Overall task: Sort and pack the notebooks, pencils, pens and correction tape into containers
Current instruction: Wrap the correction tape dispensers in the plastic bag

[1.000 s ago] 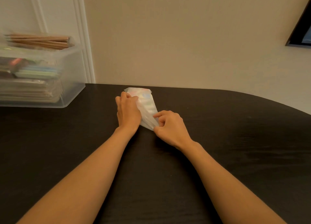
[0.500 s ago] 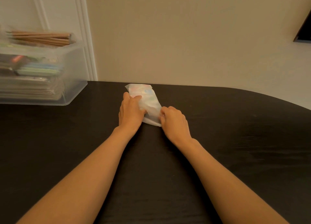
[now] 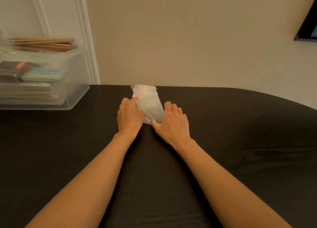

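2 bare hands meet on 1 translucent white plastic pouch (image 3: 148,102), which lies flat on the black wood-grain counter (image 3: 240,142) near its far edge, pointing away from the person. The left hand (image 3: 130,115) sits on the pouch's left side, its grip closed: the fingers curl down over the left edge of the plastic. The right hand (image 3: 173,124) takes the right side, its thumb pinching the near corner while its 4 fingers curl along the right edge. The 2 hands nearly touch at the near end of the pouch. Pale pink and blue shapes show through the plastic at the far end; what they are cannot be told.

1 clear plastic storage box (image 3: 75,83) stands on the counter at the far left, well apart from the hands. Inside it lies 1 stack of flat notebooks (image 3: 32,94), with pastel green and blue items and a dark one on top; the view is too blurred to count them. Across the box's rim rests 1 bundle of plain wooden pencils in a clear wrap (image 3: 44,43), lying level with the tips to the left; their number is not countable either.

Behind the counter rises a beige wall, with white door moulding (image 3: 85,39) at the left and 1 dark-framed panel (image 3: 307,28) cut off at the upper right.
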`<state>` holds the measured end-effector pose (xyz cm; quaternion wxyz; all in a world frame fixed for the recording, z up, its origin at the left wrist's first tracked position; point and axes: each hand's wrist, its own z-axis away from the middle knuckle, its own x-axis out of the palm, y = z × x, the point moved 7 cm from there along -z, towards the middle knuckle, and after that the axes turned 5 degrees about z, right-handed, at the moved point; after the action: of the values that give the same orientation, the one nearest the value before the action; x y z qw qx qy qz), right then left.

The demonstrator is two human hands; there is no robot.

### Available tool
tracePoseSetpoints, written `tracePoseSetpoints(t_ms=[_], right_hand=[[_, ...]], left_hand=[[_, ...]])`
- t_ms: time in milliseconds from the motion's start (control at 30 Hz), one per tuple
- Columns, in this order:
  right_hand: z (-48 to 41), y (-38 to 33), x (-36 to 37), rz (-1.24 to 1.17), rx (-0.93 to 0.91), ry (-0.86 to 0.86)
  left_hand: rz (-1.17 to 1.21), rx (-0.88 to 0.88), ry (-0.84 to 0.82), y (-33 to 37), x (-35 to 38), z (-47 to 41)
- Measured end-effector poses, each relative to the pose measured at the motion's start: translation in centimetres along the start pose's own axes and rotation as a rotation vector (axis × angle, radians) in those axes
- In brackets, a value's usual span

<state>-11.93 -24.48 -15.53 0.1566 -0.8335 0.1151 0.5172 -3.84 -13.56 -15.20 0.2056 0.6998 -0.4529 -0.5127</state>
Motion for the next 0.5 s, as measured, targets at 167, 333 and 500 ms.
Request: tracePoseSetpoints(t_ms=[167,333,500], right_hand=[[-0.6,-1.3,-0.3,0.031,0.068,0.115],[0.1,1.2,-1.9,0.026,0.166,0.174],[2.1,0.9,-1.8,-0.095,0.161,0.019]], left_hand=[[0.008,0.182,0.047,1.6,-1.6,2.6],[-0.018,0.207,0.066,0.9,-3.1,3.7],[-0.09,0.153,-0.033,1.0,-2.7,4.4]])
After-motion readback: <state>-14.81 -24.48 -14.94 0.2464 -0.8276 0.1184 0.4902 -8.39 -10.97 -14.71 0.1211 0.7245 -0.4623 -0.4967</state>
